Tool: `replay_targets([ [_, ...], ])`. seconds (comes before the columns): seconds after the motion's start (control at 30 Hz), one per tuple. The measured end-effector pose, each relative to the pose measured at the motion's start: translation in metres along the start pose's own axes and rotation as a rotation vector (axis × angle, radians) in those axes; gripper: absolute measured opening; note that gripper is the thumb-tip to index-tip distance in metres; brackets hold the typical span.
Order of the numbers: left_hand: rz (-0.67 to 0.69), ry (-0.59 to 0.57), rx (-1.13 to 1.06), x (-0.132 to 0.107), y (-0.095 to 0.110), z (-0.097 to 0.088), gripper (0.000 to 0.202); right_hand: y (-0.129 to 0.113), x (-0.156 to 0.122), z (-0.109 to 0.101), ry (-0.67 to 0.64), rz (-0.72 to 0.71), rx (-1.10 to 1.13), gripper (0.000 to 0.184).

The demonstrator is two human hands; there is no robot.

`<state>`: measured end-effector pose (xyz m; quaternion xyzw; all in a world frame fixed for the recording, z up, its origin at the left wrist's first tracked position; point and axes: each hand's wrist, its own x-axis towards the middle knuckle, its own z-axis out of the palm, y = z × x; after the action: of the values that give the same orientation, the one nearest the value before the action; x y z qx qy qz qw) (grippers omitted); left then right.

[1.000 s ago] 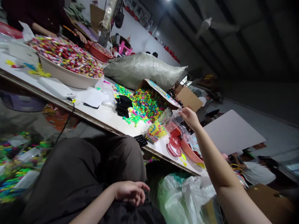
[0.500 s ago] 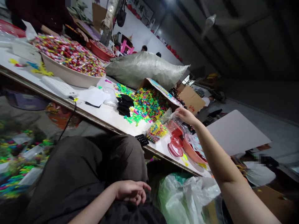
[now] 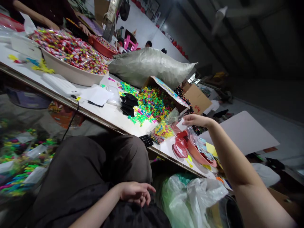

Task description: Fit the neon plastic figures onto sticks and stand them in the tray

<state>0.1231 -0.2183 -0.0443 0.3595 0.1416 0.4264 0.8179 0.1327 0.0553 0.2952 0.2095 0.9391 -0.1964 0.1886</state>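
My right hand (image 3: 196,120) reaches out over the white table (image 3: 106,115) and pinches the top of a clear plastic bag (image 3: 174,117) that holds small yellow, pink and blue plastic pieces (image 3: 163,130). The bag rests on the table beside a red plastic basin (image 3: 198,151) and small red strainers (image 3: 179,148). My left hand (image 3: 135,192) lies on my lap on dark trousers, fingers loosely apart and holding nothing.
A heap of neon plastic pieces (image 3: 152,104) spills from a tipped cardboard box (image 3: 166,90). Black pieces (image 3: 128,104), a large basin of wrapped sweets (image 3: 68,53), a grey sack (image 3: 152,65) and another person's arm (image 3: 35,14) lie further along. Plastic bags (image 3: 190,196) sit under the table.
My right hand has dropped lower and moved slightly right, bringing the bag's top down toward the table. The left hand stays on my lap. The view has shifted a little.
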Motion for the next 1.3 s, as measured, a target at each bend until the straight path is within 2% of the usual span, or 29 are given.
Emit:
replay_targets([
  [0.07,0.005,0.009,0.001,0.000,-0.001,0.000,0.047,0.001,0.004,0.010,0.060,0.024,-0.180,0.034],
  [0.2,0.006,0.014,0.008,0.001,-0.002,-0.001,0.046,0.003,0.018,0.034,0.451,0.143,-0.678,0.019],
  [0.27,0.005,0.018,0.004,0.001,-0.002,-0.001,0.045,0.005,0.023,0.047,0.596,0.188,-0.798,0.019],
  [0.33,0.004,0.024,0.003,0.001,-0.003,-0.001,0.044,0.008,0.027,0.059,0.651,0.154,-0.829,0.019],
  [0.43,0.003,0.037,0.012,0.002,-0.003,-0.001,0.043,0.014,0.032,0.072,0.641,0.107,-0.799,0.018],
  [0.57,-0.008,0.043,0.042,0.002,-0.003,-0.001,0.042,0.021,0.039,0.085,0.641,0.172,-0.721,0.019],
  [0.7,-0.027,0.057,0.064,0.001,0.000,-0.001,0.043,0.025,0.043,0.088,0.588,0.213,-0.675,0.019],
  [0.77,-0.035,0.059,0.065,0.001,0.001,0.000,0.043,0.025,0.044,0.087,0.610,0.231,-0.676,0.021],
  [0.9,-0.037,0.060,0.063,0.000,0.001,0.000,0.043,0.022,0.043,0.087,0.652,0.176,-0.755,0.027],
  [1.07,-0.037,0.051,0.065,0.000,0.001,0.000,0.044,0.016,0.038,0.104,0.494,0.050,-0.798,0.029],
  [1.13,-0.034,0.051,0.073,0.000,0.001,0.000,0.043,0.015,0.036,0.111,0.454,0.056,-0.783,0.034],
  [1.23,-0.025,0.048,0.071,0.001,0.001,0.000,0.044,0.016,0.034,0.116,0.464,0.088,-0.750,0.041],
  [1.3,-0.028,0.047,0.059,0.001,0.000,-0.001,0.045,0.019,0.034,0.117,0.500,0.060,-0.707,0.047],
])
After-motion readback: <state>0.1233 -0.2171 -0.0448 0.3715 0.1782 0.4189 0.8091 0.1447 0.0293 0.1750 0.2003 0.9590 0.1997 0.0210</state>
